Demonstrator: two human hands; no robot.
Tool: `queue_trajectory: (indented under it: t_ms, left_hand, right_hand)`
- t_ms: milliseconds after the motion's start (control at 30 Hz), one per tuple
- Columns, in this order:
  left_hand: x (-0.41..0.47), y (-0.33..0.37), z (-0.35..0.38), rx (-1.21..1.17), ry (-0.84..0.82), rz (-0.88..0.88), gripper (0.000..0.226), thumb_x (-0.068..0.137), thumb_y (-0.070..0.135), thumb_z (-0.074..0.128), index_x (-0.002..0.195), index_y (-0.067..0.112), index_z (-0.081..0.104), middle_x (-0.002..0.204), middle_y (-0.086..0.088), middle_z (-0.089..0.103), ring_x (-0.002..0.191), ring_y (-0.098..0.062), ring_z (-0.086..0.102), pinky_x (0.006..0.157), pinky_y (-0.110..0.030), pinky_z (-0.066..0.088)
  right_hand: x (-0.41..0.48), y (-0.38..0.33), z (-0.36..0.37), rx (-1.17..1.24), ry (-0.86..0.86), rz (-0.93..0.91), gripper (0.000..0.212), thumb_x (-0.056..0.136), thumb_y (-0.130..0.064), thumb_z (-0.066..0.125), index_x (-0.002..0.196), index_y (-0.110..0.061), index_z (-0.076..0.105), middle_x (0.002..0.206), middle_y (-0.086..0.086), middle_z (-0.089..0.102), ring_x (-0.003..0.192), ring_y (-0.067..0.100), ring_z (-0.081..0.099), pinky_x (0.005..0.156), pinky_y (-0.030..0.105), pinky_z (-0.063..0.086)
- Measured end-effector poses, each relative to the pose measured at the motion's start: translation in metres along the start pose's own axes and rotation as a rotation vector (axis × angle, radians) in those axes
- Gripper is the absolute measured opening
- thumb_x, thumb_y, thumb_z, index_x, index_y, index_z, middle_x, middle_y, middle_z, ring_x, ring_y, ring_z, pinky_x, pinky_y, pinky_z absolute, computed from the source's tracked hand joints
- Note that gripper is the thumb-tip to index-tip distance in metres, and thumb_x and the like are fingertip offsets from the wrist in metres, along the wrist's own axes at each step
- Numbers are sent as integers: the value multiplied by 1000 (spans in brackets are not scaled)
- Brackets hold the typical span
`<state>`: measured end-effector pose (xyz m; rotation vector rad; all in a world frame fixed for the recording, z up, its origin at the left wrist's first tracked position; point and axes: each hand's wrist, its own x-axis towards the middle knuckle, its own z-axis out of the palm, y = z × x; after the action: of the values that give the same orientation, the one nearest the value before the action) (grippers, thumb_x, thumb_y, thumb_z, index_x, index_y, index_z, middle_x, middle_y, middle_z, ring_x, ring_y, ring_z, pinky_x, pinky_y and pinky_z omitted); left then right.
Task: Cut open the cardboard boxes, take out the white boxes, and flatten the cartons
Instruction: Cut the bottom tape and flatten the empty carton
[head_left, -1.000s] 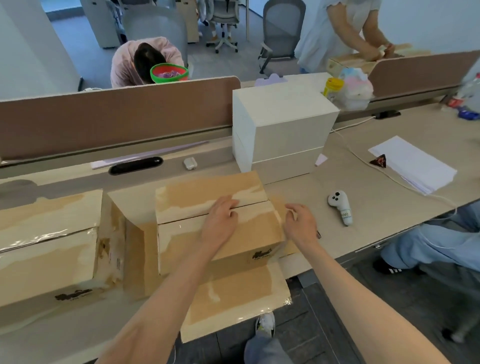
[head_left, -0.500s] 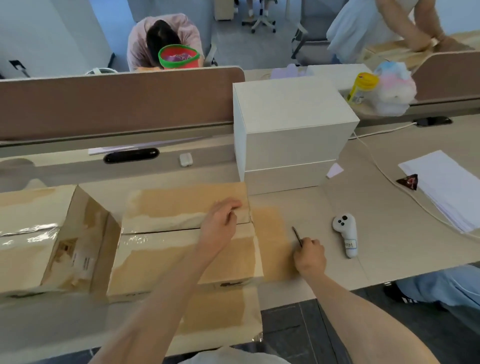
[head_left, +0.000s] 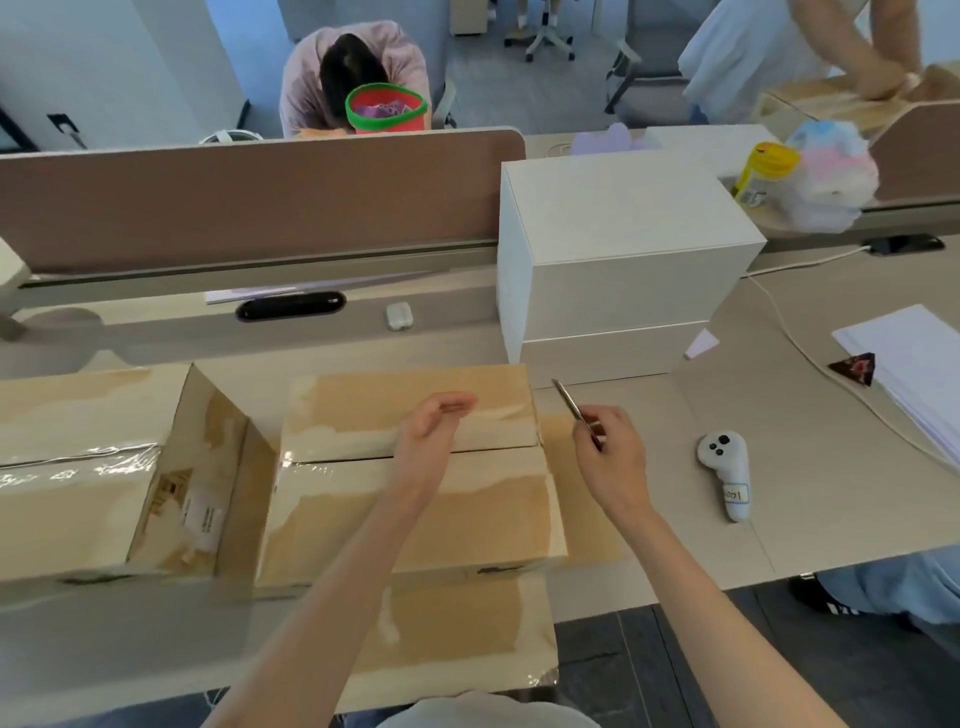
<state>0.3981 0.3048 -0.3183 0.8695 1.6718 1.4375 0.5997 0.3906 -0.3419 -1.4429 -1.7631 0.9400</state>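
since half a second ago my right hand (head_left: 610, 460) has lifted off the desk (head_left: 810, 493) and come up beside the right edge of the cardboard box (head_left: 415, 509). it pinches a thin blade (head_left: 571, 408) whose tip points up and left. my left hand (head_left: 434, 423) no longer lies flat; its fingers curl loosely over the far flap, holding nothing. the box sits at centre frame, flaps closed, with a second carton (head_left: 78, 493) just beside it at left and the stacked white boxes (head_left: 623, 249) behind, right of centre.
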Motion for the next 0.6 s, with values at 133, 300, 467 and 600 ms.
queue_trajectory:
  t_ms: [133, 300, 467, 600]
  left_hand:
    - [-13, -3, -57, 135, -10, 18, 38, 93, -5, 48, 112, 24, 63, 119, 6, 65, 107, 2, 57, 87, -9, 41]
    - [-38, -20, -139, 395, 23, 15, 44, 95, 3, 51, 134, 23, 54, 131, 14, 51, 117, 7, 44, 90, 0, 32]
    - [-42, -44, -185, 624, 56, -22, 58, 91, 19, 65, 144, 20, 43, 139, 13, 42, 135, -13, 30, 115, -33, 25]
    - [-42, -53, -198, 505, 16, -108, 74, 88, 38, 67, 151, 28, 29, 149, 19, 28, 142, -6, 21, 119, -37, 22]
  right_hand:
    - [-15, -48, 23, 19, -62, -142, 10, 94, -17, 58, 96, -18, 67, 91, -11, 62, 83, 0, 56, 71, 8, 39]
    - [-38, -85, 66, -52, -277, -271, 12, 97, -19, 56, 99, -16, 68, 92, -10, 64, 83, 3, 55, 75, 16, 41]
    - [-57, -114, 110, -216, -471, -465, 24, 98, -16, 52, 118, -18, 66, 100, -5, 62, 90, 12, 58, 81, 29, 47]
    - [-65, -138, 137, -398, -523, -615, 26, 96, -21, 53, 118, -22, 67, 103, -4, 64, 99, 17, 59, 81, 29, 44]
